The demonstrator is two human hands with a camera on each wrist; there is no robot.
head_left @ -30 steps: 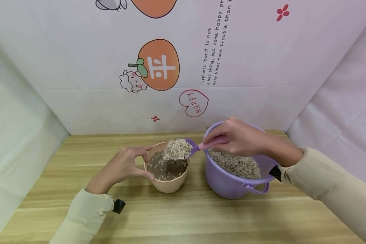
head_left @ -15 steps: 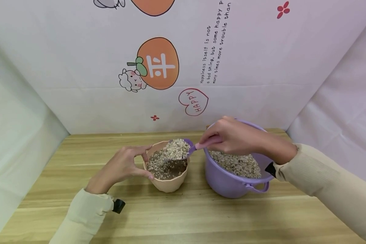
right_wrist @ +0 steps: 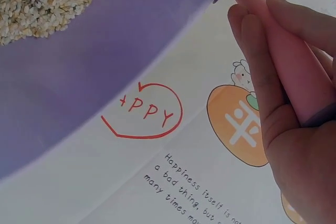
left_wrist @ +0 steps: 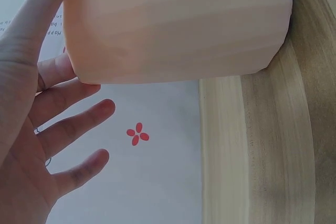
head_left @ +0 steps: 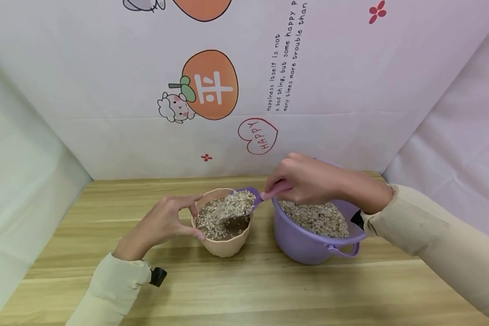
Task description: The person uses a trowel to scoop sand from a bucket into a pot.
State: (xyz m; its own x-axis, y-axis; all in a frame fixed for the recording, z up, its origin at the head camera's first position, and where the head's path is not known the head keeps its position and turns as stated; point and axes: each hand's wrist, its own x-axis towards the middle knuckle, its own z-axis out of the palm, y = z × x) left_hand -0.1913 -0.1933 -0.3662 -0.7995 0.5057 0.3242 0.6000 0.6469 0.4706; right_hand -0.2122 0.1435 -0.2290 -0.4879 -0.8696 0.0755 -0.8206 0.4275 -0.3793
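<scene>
My left hand (head_left: pixel 165 222) holds a peach flowerpot (head_left: pixel 226 248) by its left side, thumb at the near rim and index finger farther back. The left wrist view has the pot's wall (left_wrist: pixel 178 30) above the spread lower fingers (left_wrist: pixel 79 127). Dark soil shows inside the pot, partly covered by pale gravel (head_left: pixel 212 224). My right hand (head_left: pixel 305 179) grips the pink handle (right_wrist: pixel 294 56) of a small trowel with a purple blade (head_left: pixel 250 192). Over the pot's right rim the blade tilts down to the left, heaped with gravel that spills into the pot.
A purple bucket (head_left: pixel 301 246) with gravel (head_left: pixel 315 219) in it stands right of the pot, beneath my right forearm. The wooden tabletop (head_left: pixel 228 294) meets a printed white backdrop (head_left: pixel 334 99) behind, with white cloth (head_left: pixel 464 145) at both sides.
Gravel has slid off the trowel and spread over more of the soil. My right hand has moved slightly left as the trowel tips. The left hand keeps its hold on the pot.
</scene>
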